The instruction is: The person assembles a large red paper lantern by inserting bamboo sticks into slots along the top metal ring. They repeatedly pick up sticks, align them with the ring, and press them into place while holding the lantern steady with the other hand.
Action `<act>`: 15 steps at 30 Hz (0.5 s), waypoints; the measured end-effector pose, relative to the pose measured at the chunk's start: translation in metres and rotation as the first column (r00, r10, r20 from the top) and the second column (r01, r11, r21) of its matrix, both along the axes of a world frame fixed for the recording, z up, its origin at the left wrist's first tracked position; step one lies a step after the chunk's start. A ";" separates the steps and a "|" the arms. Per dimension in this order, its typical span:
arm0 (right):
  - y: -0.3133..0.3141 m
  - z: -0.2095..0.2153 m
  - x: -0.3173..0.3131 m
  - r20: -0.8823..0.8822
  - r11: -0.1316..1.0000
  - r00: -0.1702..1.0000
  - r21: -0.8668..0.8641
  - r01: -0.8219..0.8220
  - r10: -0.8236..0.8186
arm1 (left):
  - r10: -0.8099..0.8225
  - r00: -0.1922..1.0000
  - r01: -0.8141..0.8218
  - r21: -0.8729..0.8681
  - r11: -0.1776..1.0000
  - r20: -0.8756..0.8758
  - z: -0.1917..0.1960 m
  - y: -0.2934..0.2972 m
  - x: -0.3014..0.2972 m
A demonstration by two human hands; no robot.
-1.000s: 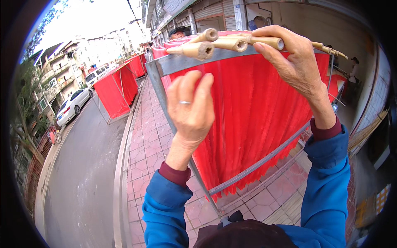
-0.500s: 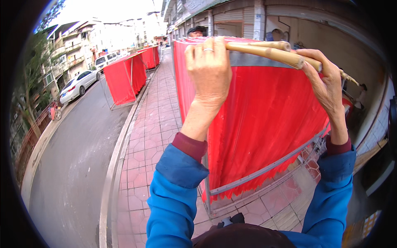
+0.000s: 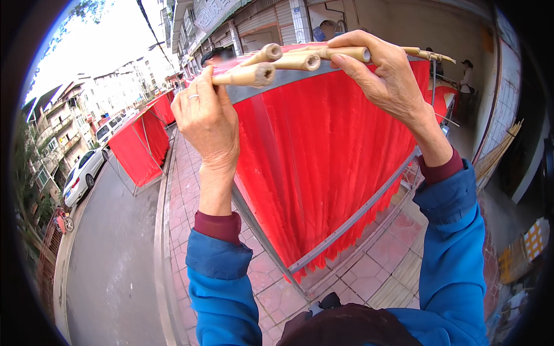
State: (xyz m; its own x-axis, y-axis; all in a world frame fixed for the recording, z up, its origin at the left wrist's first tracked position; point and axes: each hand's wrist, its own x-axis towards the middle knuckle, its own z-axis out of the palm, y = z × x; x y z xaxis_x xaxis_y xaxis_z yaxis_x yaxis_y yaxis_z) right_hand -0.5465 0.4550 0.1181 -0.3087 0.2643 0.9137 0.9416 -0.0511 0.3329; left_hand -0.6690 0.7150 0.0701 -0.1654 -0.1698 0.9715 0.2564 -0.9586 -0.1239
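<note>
Several bamboo poles lie across the top of a grey metal rack (image 3: 346, 230), their cut ends towards me. My left hand (image 3: 208, 124), wearing a ring, is closed around the leftmost bamboo pole (image 3: 245, 76) at the rack's left corner. Between my hands, two more pole ends (image 3: 268, 53) stick out, touched by neither hand as far as I can see. My right hand (image 3: 384, 75) pinches the end of another bamboo pole (image 3: 358, 55) between thumb and fingers. Long red sheets (image 3: 323, 150) hang below in dense folds, their lower edges ragged.
Behind the rack stands a person in a dark cap (image 3: 212, 55). More red-hung racks (image 3: 138, 150) line the kerb, with a white car (image 3: 86, 173) across the road. Thin sticks (image 3: 499, 153) lean by the shop wall at right. A cardboard box (image 3: 522, 248) lies at lower right.
My view has turned to the right. My left hand has shifted onto the leftmost pole, and the pole ends, bunched before, are now spread apart. My right hand still grips a pole end.
</note>
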 end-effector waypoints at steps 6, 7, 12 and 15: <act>-0.009 0.011 -0.028 -0.044 0.961 0.963 -0.085 0.263 -0.267 | -0.074 0.996 0.074 0.013 0.997 -0.052 -0.002 0.001 -0.006; -0.009 0.014 -0.035 0.111 0.967 0.964 -0.062 0.247 -0.240 | -0.083 0.995 0.083 0.000 0.997 -0.064 -0.003 0.001 -0.008; 0.015 0.027 -0.055 0.405 0.998 0.913 0.058 0.033 -0.053 | -0.022 0.998 0.023 0.020 1.000 -0.057 -0.002 0.001 -0.009; 0.026 0.028 -0.048 0.315 0.978 0.929 0.017 -0.210 0.194 | -0.023 0.997 0.025 0.030 0.999 -0.071 -0.002 0.001 -0.010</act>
State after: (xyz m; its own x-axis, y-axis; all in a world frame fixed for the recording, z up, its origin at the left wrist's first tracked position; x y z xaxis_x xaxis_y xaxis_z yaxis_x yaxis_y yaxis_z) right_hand -0.5945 0.4813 0.1460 -0.6209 0.1241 0.7740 0.7839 0.1054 0.6119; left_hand -0.6786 0.7159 0.0685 -0.1007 -0.1971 0.9752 0.2228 -0.9597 -0.1710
